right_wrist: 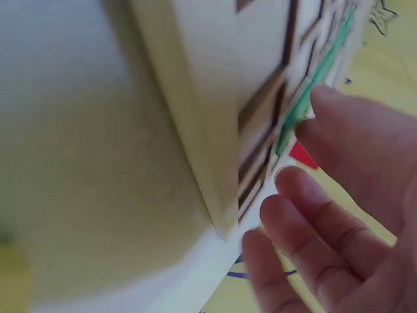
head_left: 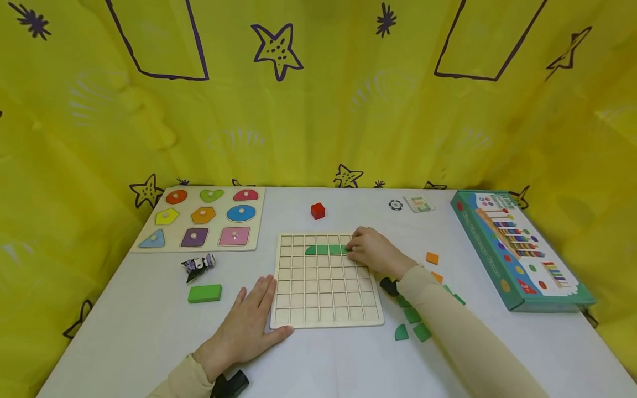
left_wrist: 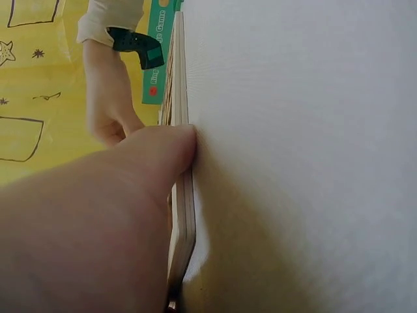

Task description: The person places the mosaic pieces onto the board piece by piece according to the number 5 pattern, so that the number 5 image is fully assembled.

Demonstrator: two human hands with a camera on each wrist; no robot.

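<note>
A pale wooden grid board [head_left: 318,301] lies flat in the middle of the table. Green tiles [head_left: 322,250] form a row in its upper part, starting with a rounded piece at the left. At the right end of that row, my right hand [head_left: 374,251] pinches a green tile [right_wrist: 287,135] between thumb and index finger, partly hidden by the fingertips. Its other fingers are loosely bent. My left hand [head_left: 249,323] lies at the board's left edge with fingers extended. In the left wrist view, the left thumb [left_wrist: 176,147] rests against the board's side.
Loose green pieces [head_left: 422,332] and orange squares [head_left: 432,258] lie right of the board, partly under my right forearm. A game box [head_left: 522,249] stands at the right. A shape puzzle [head_left: 199,246], green block [head_left: 204,293] and small figurine [head_left: 198,266] are left; a red cube [head_left: 318,210] is behind.
</note>
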